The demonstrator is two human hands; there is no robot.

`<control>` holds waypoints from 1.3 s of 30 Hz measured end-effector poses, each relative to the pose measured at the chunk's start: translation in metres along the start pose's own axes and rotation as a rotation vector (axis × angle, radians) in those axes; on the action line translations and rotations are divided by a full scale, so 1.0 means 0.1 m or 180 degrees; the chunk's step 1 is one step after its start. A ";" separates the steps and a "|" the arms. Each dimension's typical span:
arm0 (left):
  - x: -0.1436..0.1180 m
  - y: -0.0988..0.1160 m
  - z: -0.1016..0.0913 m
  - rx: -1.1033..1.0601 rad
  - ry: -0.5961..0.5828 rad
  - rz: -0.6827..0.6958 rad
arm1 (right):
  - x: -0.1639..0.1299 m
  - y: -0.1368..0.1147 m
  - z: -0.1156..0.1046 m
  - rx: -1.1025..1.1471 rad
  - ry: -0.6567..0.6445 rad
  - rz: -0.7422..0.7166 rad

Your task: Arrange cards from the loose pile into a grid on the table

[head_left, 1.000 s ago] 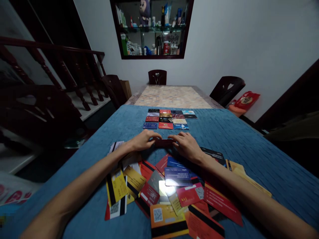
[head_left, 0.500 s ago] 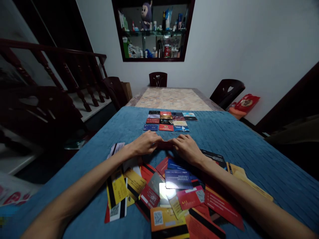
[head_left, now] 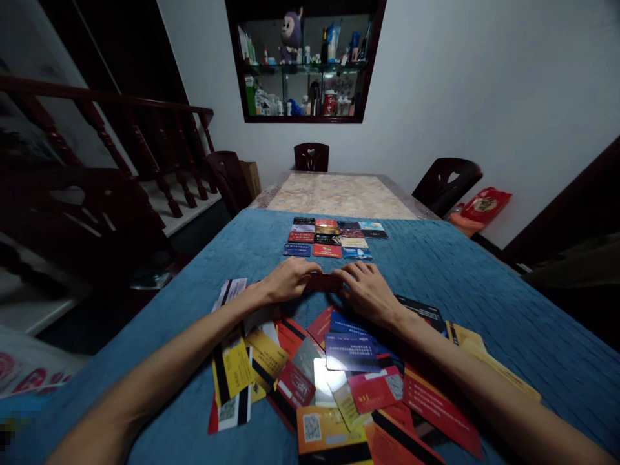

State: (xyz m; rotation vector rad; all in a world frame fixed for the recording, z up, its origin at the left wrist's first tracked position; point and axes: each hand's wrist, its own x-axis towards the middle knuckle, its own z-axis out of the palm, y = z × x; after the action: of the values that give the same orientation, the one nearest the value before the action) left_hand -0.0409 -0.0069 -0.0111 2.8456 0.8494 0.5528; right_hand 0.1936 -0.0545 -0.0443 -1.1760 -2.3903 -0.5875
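Both hands grip one dark red plastic card (head_left: 323,282) by its short ends — left hand (head_left: 289,279) and right hand (head_left: 367,290) pinching it low over the blue quilted cloth (head_left: 484,284), between the loose heap of mixed cards (head_left: 339,374) and the tidy grid of laid-out cards (head_left: 332,237). Step judged: one card singled out, not yet in the grid. Placing it calls for a forward reach and square alignment with the near row.

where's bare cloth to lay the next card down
Bare blue cloth lies right of the card grid, left of it, and in the strip between grid and both hands. The loose card pile crowds the near edge.
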 end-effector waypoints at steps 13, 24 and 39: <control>0.01 -0.02 -0.05 -0.0358 0.0464 0.0066 | 0.03 -0.02 -0.03 -0.0238 0.0553 -0.0067; 0.00 -0.20 -0.05 -0.0363 0.0656 -0.0024 | 0.26 0.01 -0.02 -0.0311 0.0369 0.0020; 0.00 -0.47 -0.17 0.0548 0.0698 -0.0374 | 0.72 0.23 0.16 0.0004 0.0011 0.0058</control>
State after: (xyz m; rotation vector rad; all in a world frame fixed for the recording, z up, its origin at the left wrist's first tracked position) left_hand -0.0712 0.0330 -0.0054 2.8982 1.1445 0.8251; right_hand 0.1690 0.0128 -0.0151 -1.1941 -2.3742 -0.5816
